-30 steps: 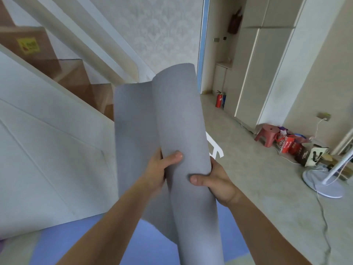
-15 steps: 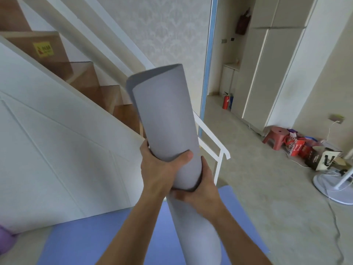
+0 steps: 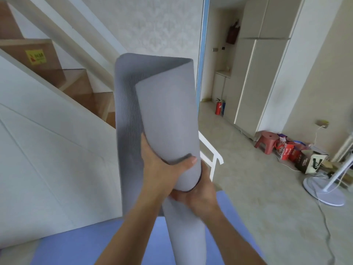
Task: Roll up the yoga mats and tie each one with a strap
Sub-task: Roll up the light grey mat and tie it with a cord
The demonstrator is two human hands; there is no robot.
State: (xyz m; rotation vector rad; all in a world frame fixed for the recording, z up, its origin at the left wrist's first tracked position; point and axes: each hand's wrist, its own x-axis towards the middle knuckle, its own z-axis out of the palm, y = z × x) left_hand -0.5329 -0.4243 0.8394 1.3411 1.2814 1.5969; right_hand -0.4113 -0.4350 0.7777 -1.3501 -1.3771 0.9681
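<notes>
At nine o'clock rise wooden stairs (image 3: 86, 88), then at centre a half-rolled grey yoga mat (image 3: 166, 115) is held roughly upright, the left hand (image 3: 162, 169) with fingers wrapped round it, the right hand (image 3: 198, 196) gripping just beneath, a blue mat (image 3: 76, 245) at six o'clock, a red stool (image 3: 266, 138) at three.

A wooden staircase (image 3: 82, 92) is seen far left, closed below by a white panelled side (image 3: 47, 159); a yellow sticker (image 3: 36, 57) is stuck on one riser. A pale patterned wall (image 3: 152, 25) is seen behind, and a light-blue vertical frame (image 3: 203, 54) at centre. Tall cream cupboards (image 3: 263, 73) are lined along the right. A dark red bag (image 3: 233, 33) is hung in the far nook and a red fire extinguisher (image 3: 218, 106) is stood below. The beige floor (image 3: 257, 188) is evenly lit. A red stool (image 3: 266, 138), bags and boxes (image 3: 288, 152) and a white fan base (image 3: 322, 190) are placed by the right wall, near a socket (image 3: 322, 123).
</notes>
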